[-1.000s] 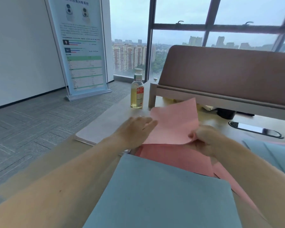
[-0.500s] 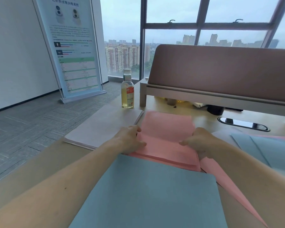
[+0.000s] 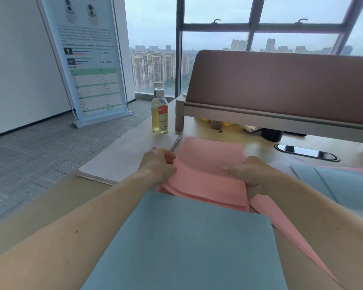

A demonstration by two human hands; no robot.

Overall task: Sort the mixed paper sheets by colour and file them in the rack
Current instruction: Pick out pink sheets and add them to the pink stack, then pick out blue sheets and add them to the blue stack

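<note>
A stack of pink sheets [image 3: 208,170] lies flat on the desk ahead of me. My left hand [image 3: 158,164] rests at its left edge and my right hand [image 3: 249,172] holds its right edge, fingers on top. A blue stack [image 3: 187,248] lies nearest me, overlapping the pink pile's near edge. A white stack [image 3: 122,158] sits to the left. More blue sheets [image 3: 333,181] with pink ones beneath them lie at the right. One loose pink sheet [image 3: 281,227] pokes out under my right forearm. No rack is identifiable.
A bottle of yellow liquid [image 3: 159,109] stands behind the white stack. A brown desk partition [image 3: 281,84] on a grey base runs across the back. A black cable slot [image 3: 306,152] sits at the right. The desk's left edge drops to grey carpet; a banner stand [image 3: 86,59] is beyond.
A raised pink sheet came down flat onto the pink pile. Both hands have moved to the pile's sides. My view has shifted slightly.
</note>
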